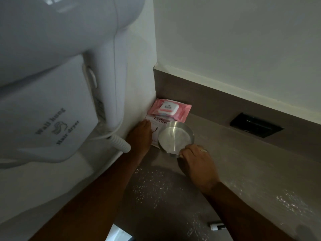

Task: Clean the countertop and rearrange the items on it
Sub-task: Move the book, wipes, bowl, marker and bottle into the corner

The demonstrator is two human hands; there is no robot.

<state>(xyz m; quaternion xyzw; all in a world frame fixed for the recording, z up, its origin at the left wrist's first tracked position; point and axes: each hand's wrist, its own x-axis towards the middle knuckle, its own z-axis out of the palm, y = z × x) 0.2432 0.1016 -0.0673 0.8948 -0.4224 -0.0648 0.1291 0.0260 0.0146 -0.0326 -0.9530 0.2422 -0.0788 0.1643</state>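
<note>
The round metal dish (175,136) sits on the grey countertop (243,167) near the corner, partly over a white packet (157,126). The right hand (196,162) pinches the dish's near rim, fingers curled over it, a ring showing. The left hand (139,136) lies with straight fingers on the packet's left edge, against the side wall. The packet reads "ALON" — the rest is covered. Behind it, touching the backsplash, lies a pink wipes pack (169,109). The wall unit (52,108) reads "Wall hung Hair dryer". Open countertop stretches to the right — wet specks glint there.
</note>
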